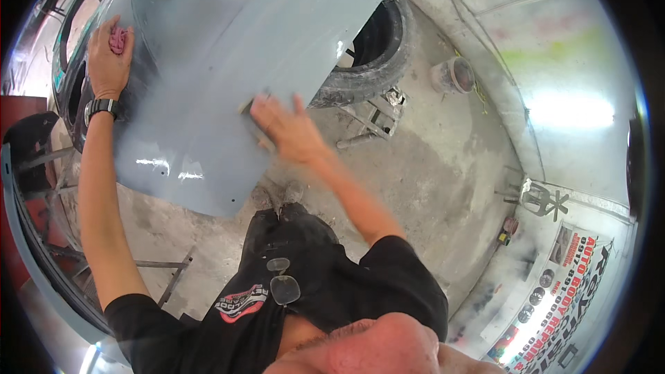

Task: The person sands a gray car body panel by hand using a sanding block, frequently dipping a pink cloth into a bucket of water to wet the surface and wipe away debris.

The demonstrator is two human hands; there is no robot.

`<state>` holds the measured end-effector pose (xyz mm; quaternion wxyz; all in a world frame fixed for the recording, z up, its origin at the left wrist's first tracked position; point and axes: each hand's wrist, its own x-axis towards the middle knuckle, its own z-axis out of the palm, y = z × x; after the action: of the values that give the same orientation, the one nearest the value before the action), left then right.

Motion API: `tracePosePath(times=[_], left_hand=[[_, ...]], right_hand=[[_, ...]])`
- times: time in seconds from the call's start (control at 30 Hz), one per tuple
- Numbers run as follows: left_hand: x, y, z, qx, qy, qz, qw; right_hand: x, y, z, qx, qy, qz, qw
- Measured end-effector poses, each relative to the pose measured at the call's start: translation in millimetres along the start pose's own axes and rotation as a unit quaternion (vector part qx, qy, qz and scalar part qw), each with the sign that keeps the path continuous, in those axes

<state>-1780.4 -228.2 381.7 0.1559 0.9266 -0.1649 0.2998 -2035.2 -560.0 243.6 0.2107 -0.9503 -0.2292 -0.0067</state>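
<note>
A large grey primed car body panel (208, 62) spreads out in front of me, with glossy wet-looking streaks near its lower left part. My left hand (107, 69) rests at the panel's left edge, closed around a crumpled pink cloth (118, 40); a dark watch is on that wrist. Toward the panel's right side, my right hand (287, 128) lies over a flat tan-edged pad (245, 107) and presses it against the grey surface. Motion smears that hand and forearm, and the palm hides most of the pad, so its exact kind is unclear.
Beyond the panel's right edge lies a tyre (398, 45), with a low metal stand (379, 119) beside it. A bucket (454, 75) sits near the right wall. Metal frame legs (176, 273) stand at lower left, near a curved grey part (24, 235). A banner (554, 291) is at lower right.
</note>
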Motion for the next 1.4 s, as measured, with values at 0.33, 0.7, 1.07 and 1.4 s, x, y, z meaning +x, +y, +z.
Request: tracePosePath(times=[0.33,0.7,1.07,1.4], left_hand=[[4,2,8,-0.017,0.043,0.028,0.999],[11,12,14,-0.039,0.029,0.05,0.998],[-8,0,2,-0.05,0.043,0.016,0.998],[-251,81,-33,-0.155,0.012,0.094,0.983]], right_hand=[[111,60,-53,-0.104,0.212,0.146,0.961],[171,153,-127,-0.079,0.29,0.215,0.929],[36,-177,60,0.014,0.018,-0.124,0.992],[-28,-46,14,-0.093,0.125,0.115,0.981]])
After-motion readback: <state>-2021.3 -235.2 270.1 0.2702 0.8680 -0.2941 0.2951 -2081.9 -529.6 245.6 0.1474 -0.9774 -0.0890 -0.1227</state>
